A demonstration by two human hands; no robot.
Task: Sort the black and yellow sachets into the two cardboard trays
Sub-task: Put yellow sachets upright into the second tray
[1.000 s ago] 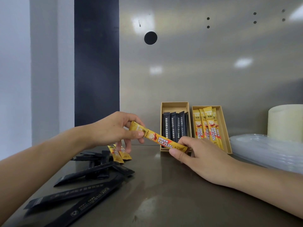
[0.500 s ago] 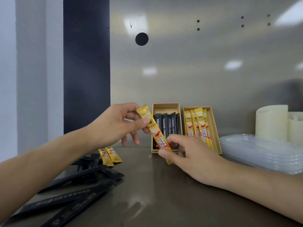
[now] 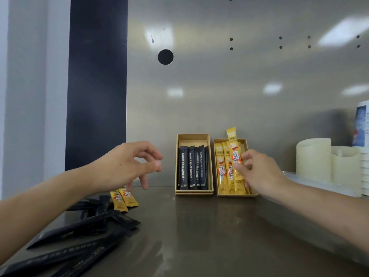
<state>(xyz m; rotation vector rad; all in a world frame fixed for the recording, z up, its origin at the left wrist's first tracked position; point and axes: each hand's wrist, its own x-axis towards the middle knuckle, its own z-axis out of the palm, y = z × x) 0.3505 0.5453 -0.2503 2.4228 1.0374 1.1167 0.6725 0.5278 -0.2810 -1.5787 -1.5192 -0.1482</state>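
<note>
**Yellow sachet over the right tray**

The right hand (image 3: 259,172) pinches a yellow sachet (image 3: 234,152) upright over the right tray (image 3: 249,193), where other yellow sachets lie. The left hand (image 3: 123,166) hovers empty, fingers loosely curled, above the loose pile (image 3: 87,222) of black sachets and two yellow ones (image 3: 123,197) on the table. The left tray (image 3: 192,191) holds black sachets.

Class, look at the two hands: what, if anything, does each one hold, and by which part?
The right hand holds a yellow sachet by its lower half, upright over the right tray. The left hand holds nothing.
</note>
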